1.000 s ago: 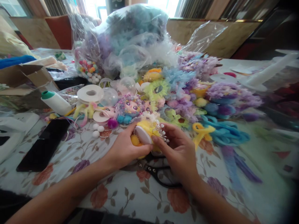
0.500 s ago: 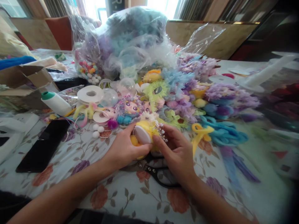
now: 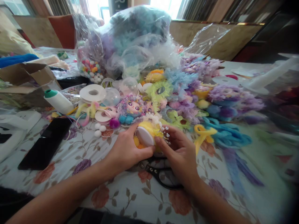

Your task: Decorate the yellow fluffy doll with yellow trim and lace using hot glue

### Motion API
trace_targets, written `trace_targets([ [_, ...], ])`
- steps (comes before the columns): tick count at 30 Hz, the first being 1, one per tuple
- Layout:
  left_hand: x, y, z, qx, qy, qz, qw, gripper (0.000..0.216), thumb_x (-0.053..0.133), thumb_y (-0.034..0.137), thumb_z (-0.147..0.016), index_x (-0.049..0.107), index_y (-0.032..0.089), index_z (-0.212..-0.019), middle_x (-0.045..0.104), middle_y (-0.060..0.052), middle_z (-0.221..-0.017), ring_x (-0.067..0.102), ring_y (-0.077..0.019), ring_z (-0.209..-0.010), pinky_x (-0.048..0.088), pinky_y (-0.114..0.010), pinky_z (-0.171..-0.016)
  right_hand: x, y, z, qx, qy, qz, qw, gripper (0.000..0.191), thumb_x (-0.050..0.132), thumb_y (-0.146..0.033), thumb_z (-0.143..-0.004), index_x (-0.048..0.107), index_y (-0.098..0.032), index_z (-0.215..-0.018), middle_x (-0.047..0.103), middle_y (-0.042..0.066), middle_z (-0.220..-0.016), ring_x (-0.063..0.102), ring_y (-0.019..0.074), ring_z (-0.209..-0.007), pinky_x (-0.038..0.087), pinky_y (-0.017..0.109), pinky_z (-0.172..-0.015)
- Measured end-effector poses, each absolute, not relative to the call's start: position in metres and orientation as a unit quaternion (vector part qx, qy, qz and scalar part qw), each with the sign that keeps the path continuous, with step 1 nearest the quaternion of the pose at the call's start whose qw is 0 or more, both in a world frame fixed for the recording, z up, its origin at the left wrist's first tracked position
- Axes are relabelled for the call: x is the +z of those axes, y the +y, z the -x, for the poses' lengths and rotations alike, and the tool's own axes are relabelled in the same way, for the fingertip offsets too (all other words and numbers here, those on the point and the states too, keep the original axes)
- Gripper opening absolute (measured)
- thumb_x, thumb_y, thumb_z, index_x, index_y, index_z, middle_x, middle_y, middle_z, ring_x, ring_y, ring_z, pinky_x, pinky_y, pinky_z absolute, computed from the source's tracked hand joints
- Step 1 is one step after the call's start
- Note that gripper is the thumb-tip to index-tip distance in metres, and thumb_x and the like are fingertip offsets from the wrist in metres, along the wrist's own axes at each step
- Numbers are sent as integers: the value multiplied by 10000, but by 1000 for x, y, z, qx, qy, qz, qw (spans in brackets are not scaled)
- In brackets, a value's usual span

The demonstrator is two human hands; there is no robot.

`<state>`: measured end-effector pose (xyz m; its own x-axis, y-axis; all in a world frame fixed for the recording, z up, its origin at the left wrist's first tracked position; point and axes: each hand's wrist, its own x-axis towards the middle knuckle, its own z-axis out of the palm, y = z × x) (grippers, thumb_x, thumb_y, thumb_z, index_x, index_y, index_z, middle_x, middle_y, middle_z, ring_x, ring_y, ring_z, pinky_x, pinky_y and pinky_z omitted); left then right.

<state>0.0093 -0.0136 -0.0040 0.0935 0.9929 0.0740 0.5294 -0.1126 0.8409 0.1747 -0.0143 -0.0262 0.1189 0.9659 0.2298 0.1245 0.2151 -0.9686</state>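
Observation:
Between my two hands is a yellow fluffy craft piece (image 3: 151, 127) with a flat white oval side (image 3: 145, 136) turned up toward me. My left hand (image 3: 127, 144) is closed around its left side, thumb along the lower edge of the oval. My right hand (image 3: 179, 149) pinches its right side, beside a spray of small clear beads (image 3: 165, 132). Orange-yellow pompoms show under the oval; the rest is hidden by my fingers. Black-handled scissors (image 3: 161, 175) lie on the floral cloth just below my hands, partly covered by them.
Doll heads with fluffy hair (image 3: 133, 105), ribbon rolls (image 3: 92, 92) and a thread cone (image 3: 58, 101) crowd the table beyond. A phone (image 3: 45, 143) lies left. Yellow (image 3: 204, 133) and blue fuzzy stems (image 3: 233, 135) are at right. A big plastic bag (image 3: 140, 37) stands behind.
The whole view has shifted slightly, so everything sits a little further right. Both hands keep their hold on the yellow piece, with hardly any other movement.

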Motion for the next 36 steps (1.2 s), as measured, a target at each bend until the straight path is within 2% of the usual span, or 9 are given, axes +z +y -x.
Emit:
trace_targets([
  [4, -4, -13, -9, 347, 576, -665, 326, 459, 768, 364, -663, 650, 198, -1074, 692, -8, -815, 629, -199, -706, 505, -278, -639, -25, -13, -174, 378, -552, 488, 561, 270, 776, -331, -757, 676, -232, -989, 726, 26, -896, 697, 186, -762, 600, 293, -660],
  [7, -4, -14, -9, 345, 574, -674, 312, 500, 762, 361, -673, 633, 207, -1130, 705, -15, -857, 649, -213, -739, 517, -289, -655, -22, -14, -173, 366, -564, 477, 566, 214, 723, -294, -788, 674, -232, -987, 735, 23, -894, 709, 186, -761, 606, 288, -657],
  [10, -6, -15, -9, 345, 572, -694, 270, 622, 750, 364, -689, 573, 190, -1259, 713, -67, -1060, 671, -258, -921, 536, -332, -789, -20, -15, -173, 348, -578, 478, 563, 236, 700, -283, -794, 677, -234, -1024, 738, 29, -927, 717, 195, -791, 609, 301, -682],
  [13, -10, -17, -10, 343, 570, -711, 227, 709, 723, 395, -719, 512, 140, -1346, 673, -130, -1206, 646, -292, -1068, 514, -378, -920, -22, -16, -173, 337, -583, 492, 552, 316, 758, -319, -758, 676, -230, -1050, 734, 40, -946, 715, 215, -818, 610, 327, -692],
  [19, -15, -17, -10, 349, 554, -730, 196, 729, 720, 376, -723, 492, 128, -1369, 661, -141, -1238, 637, -291, -1109, 511, -378, -960, -22, -16, -173, 349, -568, 491, 561, 299, 749, -340, -784, 686, -224, -1052, 734, 49, -941, 709, 212, -785, 604, 323, -629],
  [28, -15, -18, -9, 356, 547, -728, 209, 733, 730, 370, -716, 493, 135, -1369, 659, -142, -1253, 638, -293, -1118, 517, -385, -964, -21, -17, -172, 357, -555, 492, 568, 266, 776, -309, -747, 694, -236, -990, 741, 25, -893, 710, 196, -722, 604, 302, -580],
  [36, -15, -17, -9, 347, 566, -715, 219, 734, 742, 375, -695, 511, 158, -1357, 682, -120, -1197, 660, -289, -1054, 521, -389, -946, -22, -17, -173, 319, -593, 502, 543, 247, 732, -309, -774, 674, -223, -998, 741, 15, -866, 704, 196, -727, 602, 311, -638],
])
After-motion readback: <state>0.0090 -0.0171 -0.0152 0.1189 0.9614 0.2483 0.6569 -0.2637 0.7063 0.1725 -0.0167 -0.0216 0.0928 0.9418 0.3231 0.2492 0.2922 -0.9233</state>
